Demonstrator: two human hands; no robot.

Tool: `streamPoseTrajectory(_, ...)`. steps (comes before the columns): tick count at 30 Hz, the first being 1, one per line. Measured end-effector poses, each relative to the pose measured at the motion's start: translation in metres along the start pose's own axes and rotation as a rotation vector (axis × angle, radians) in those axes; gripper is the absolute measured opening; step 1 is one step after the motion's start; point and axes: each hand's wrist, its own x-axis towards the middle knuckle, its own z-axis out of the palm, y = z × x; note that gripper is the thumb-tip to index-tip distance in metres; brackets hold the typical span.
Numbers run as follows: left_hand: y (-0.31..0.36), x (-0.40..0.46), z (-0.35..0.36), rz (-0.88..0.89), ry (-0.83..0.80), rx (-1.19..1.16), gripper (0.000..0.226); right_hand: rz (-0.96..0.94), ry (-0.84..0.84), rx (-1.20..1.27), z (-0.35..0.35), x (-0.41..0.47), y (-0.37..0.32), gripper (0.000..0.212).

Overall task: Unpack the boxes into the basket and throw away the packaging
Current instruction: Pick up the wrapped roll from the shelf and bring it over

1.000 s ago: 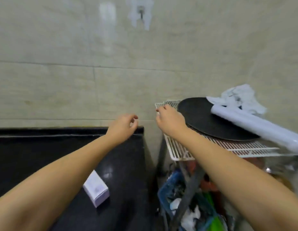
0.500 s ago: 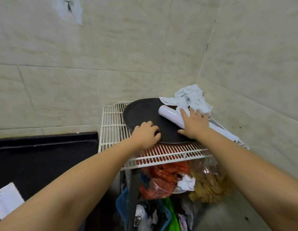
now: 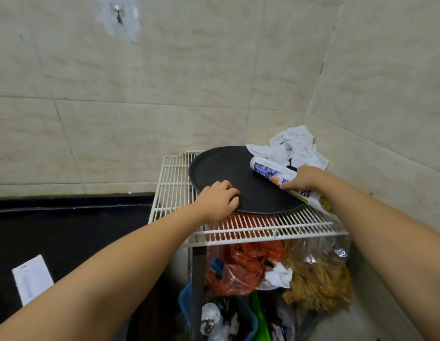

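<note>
A round black tray (image 3: 233, 168) lies on a white wire rack (image 3: 172, 183) in the tiled corner. My left hand (image 3: 217, 201) grips the tray's near-left rim, fingers curled over its edge. My right hand (image 3: 301, 178) is closed around a long white printed roll (image 3: 265, 169) that lies across the tray's right side. A small white box (image 3: 31, 279) rests on the black counter (image 3: 73, 232) at the lower left. No basket can be made out for certain.
A crumpled white cloth (image 3: 292, 147) sits at the rack's back right corner. Under the rack hang a red plastic bag (image 3: 241, 267) and a clear bag of yellowish strips (image 3: 319, 279). A blue bin (image 3: 248, 323) with rubbish stands below. Tiled walls close in behind and to the right.
My view swung right from the counter to the rack. My left hand took the tray's rim. My right hand closed on the roll, which has turned so its printed label shows.
</note>
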Motion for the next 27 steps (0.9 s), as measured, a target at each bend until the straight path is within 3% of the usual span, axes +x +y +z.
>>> streamPoseTrajectory(3, 0.001, 0.0, -0.001, 0.005, -0.021, 0.004, 0.041, -0.028, 0.089, 0.026, 0.001, -0.009, -0.009, 0.053)
streamPoseTrajectory(7, -0.003, -0.006, -0.017, 0.023, -0.093, -0.099, 0.039, -0.086, 0.27, 0.22, -0.021, -0.029, -0.038, 0.076)
streamPoseTrajectory(10, -0.026, -0.026, -0.04, 0.052, 0.031, -0.142, 0.032, -0.171, 0.35, 0.282, -0.045, -0.046, -0.079, 0.073)
streamPoseTrajectory(14, -0.084, -0.072, -0.071, -0.077, 0.143, -0.243, 0.03, -0.324, 0.384, 0.31, -0.056, -0.072, -0.158, 0.062)
streamPoseTrajectory(21, -0.218, -0.192, -0.098, -0.327, 0.132, -0.241, 0.027, -0.581, 0.216, 0.453, -0.028, -0.123, -0.34, 0.056)
streamPoseTrajectory(24, -0.259, -0.235, -0.088, -0.412, 0.106, -0.241, 0.024, -0.616, 0.12, 0.494, -0.002, -0.146, -0.401, 0.049)
streamPoseTrajectory(27, -0.288, -0.269, -0.057, -0.607, 0.089, -0.256, 0.029, -0.637, 0.008, 0.549, 0.045, -0.157, -0.437, 0.038)
